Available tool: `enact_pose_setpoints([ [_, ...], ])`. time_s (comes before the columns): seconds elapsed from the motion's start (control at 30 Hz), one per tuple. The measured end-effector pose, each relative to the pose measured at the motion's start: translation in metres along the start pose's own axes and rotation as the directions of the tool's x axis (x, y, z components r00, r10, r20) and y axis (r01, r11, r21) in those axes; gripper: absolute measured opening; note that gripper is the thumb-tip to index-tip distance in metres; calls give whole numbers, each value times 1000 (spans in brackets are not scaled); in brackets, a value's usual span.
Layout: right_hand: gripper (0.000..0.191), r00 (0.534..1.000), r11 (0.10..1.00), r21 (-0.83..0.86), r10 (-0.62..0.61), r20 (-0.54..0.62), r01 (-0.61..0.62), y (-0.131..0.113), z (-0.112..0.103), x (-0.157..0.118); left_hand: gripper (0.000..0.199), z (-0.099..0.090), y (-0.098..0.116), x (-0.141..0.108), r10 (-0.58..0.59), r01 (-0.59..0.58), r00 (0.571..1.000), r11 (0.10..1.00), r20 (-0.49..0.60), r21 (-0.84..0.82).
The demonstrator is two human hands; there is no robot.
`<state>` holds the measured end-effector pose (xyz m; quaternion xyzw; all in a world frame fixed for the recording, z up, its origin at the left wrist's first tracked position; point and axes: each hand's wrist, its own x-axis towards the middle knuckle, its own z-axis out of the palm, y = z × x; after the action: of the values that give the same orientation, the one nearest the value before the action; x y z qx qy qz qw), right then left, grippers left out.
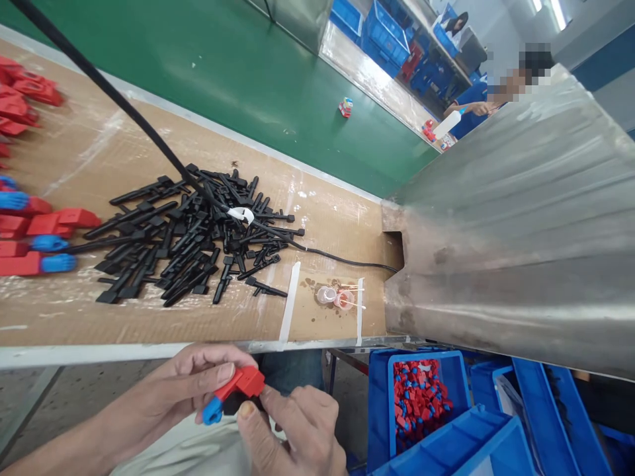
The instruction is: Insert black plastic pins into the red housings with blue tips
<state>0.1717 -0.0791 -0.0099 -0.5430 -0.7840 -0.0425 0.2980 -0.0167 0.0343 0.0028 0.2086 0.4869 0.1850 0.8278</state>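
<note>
Cardboard covers the table (pixel 322 218), and I take the pile of black plastic pins (pixel 191 235) at its middle as my landmark. Left of the pile, finished red-and-blue pieces (pixel 37 241) lie together. Below the pile, off the table's near edge, my left hand (pixel 186 390) pinches a red-and-blue piece (pixel 233 393) between thumb and fingers, and my right hand (pixel 292 430) grips its red end, held over my lap where there is room. Right of the pile, a steel chute (pixel 520 225) crowds the table; beneath it sits a blue bin (pixel 380 403) of red parts.
</note>
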Motion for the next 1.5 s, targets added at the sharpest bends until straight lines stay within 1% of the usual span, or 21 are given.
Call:
enact_pose_setpoints([
  [0.07, 24, 997, 999, -19, -37, 63, 39, 0, -2, 0, 66, -2, -2, -1, 26, -25, 999, 1000, -36, 15],
  [0.1, 23, 997, 999, -24, -37, 72, 39, -1, -2, -1, 67, -2, -2, -2, 33, -32, 998, 999, -44, 23],
  [0.27, 25, 998, 1000, -8, -18, 53, 19, 0, 1, 0, 66, 2, 3, -6, 43, -41, 998, 998, -39, 39],
  [0.33, 23, 999, 1000, 7, -26, 31, 26, 2, -1, 7, 66, 2, 5, -7, 47, -45, 998, 998, -40, 45],
  [0.4, 21, 999, 999, 38, -32, -22, 33, 4, -4, 17, 66, 1, 5, -7, 39, -37, 998, 998, -43, 48],
  [0.5, 31, 997, 994, 108, -27, -78, 36, 8, -10, 31, 64, 1, 5, -9, 27, -25, 998, 999, -48, 33],
  [0.63, 46, 999, 987, 158, -7, -32, 12, 11, -14, 37, 64, 4, 6, -10, 23, -23, 999, 1000, -32, 16],
  [0.7, 47, 1000, 983, 181, -10, -25, 14, 13, -15, 39, 63, 3, 4, -8, 24, -24, 1000, 999, -5, 21],
  [0.8, 45, 998, 976, 218, -8, -60, 21, 16, -14, 40, 63, -4, -2, -1, 43, -46, 997, 998, 65, 52],
  [0.9, 45, 999, 975, 223, 6, -41, 3, 19, -13, 34, 58, -14, -12, 8, 93, -110, 975, 991, 204, 72],
  [0.97, 41, 1000, 983, 185, -16, 1, 15, 21, -12, 25, 55, -20, -18, 12, 126, -151, 952, 986, 278, 68],
  [1.07, 34, 994, 993, 73, -96, 59, 92, 24, -10, 15, 55, -25, -28, 16, 177, -203, 937, 978, 300, 56],
  [1.13, 26, 992, 990, 75, -123, 19, 122, 25, -10, 17, 49, -28, -33, 18, 227, -258, 908, 965, 352, 44],
  [1.2, 23, 991, 979, 160, -117, -58, 125, 26, -12, 25, 43, -32, -35, 19, 255, -301, 875, 952, 411, 50],
  [1.27, 27, 989, 964, 228, -116, -91, 134, 28, -15, 33, 42, -35, -35, 19, 244, -312, 870, 945, 427, 95],
  [1.3, 29, 989, 960, 242, -126, -76, 141, 30, -16, 35, 43, -37, -34, 18, 240, -317, 875, 941, 421, 121],
  [1.43, 30, 978, 954, 249, -192, 85, 166, 37, -11, 31, 40, -40, -32, 14, 263, -365, 871, 912, 414, 189],
  [1.5, 34, 971, 946, 275, -212, 115, 174, 41, -4, 25, 38, -40, -34, 12, 267, -369, 873, 909, 408, 195],
])
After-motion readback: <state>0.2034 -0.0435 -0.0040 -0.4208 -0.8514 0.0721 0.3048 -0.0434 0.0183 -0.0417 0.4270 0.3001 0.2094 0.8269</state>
